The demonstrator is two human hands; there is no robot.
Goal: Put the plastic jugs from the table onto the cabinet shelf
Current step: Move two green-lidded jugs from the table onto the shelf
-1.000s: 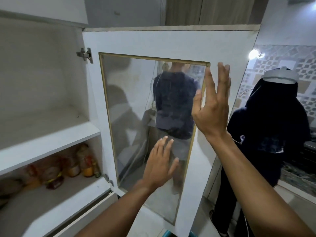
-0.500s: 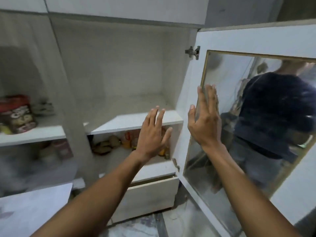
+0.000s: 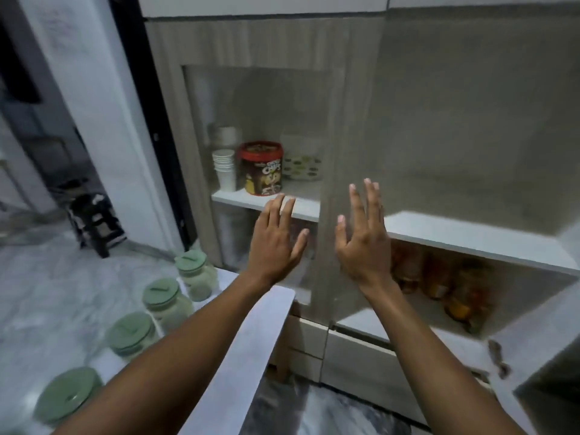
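Observation:
Several clear plastic jugs with pale green lids stand in a row along the white table [image 3: 251, 340] at the lower left: the farthest jug [image 3: 195, 274], one behind it [image 3: 164, 304], another [image 3: 131, 334] and the nearest jug [image 3: 67, 395]. My left hand [image 3: 276, 243] and my right hand [image 3: 364, 243] are both raised in mid-air before the cabinet, fingers spread, holding nothing. The bare cabinet shelf [image 3: 470, 237] lies right of my right hand, in the open compartment.
The left compartment's shelf [image 3: 266, 200] holds a red chocolate-chips tin [image 3: 261, 168], stacked paper cups [image 3: 224, 169] and a box. Food packets [image 3: 452, 287] fill the lower right shelf. The open door's hinge [image 3: 497, 356] shows at the lower right. A dark stool [image 3: 94, 224] stands on the floor at left.
The view has swung left from the open glass door to the cabinet front and the table with the jugs. Both hands stay raised and empty.

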